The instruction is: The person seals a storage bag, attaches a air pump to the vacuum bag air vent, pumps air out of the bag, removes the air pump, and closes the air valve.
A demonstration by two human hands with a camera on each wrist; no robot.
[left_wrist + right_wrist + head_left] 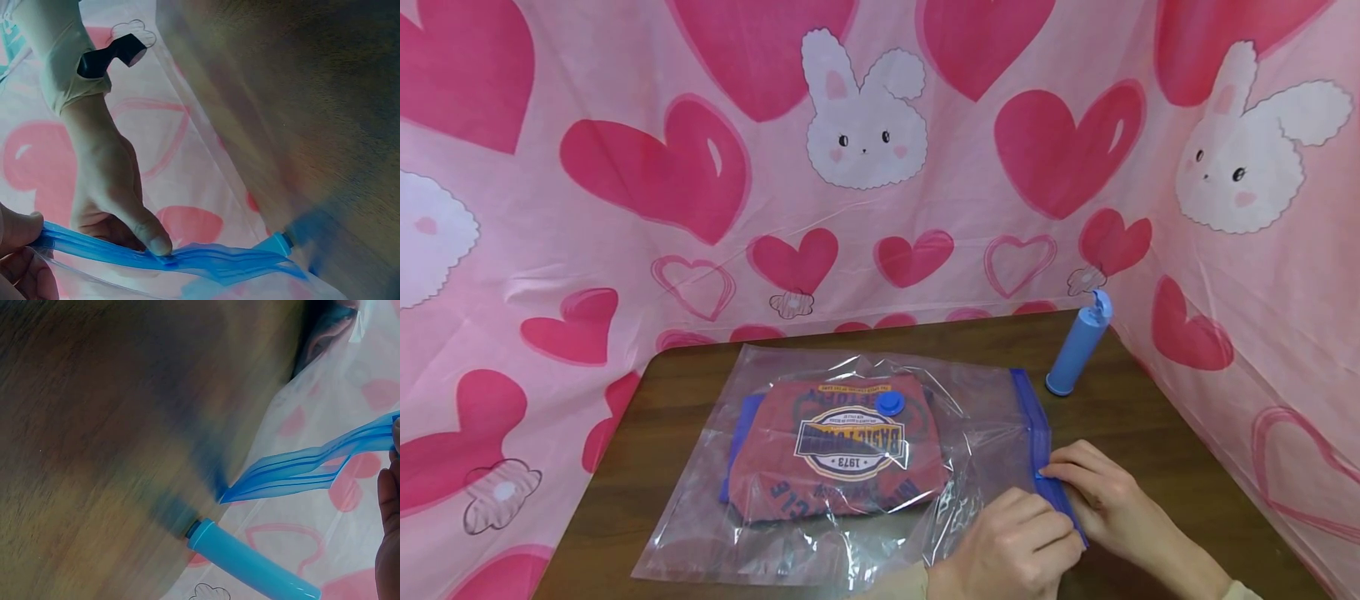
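A clear plastic vacuum storage bag lies on the table with a folded red printed garment and a blue cloth inside. A round blue valve sits on its upper face. Along the bag's right side runs a blue zip strip. My left hand grips the near end of this strip. Just beyond it, my right hand pinches a small blue slider on the strip. The strip's far part stands partly spread in the right wrist view.
A blue hand pump stands upright behind the strip's far end, near the table's right edge. The brown wooden table is walled by a pink curtain with hearts and rabbits at the back and sides.
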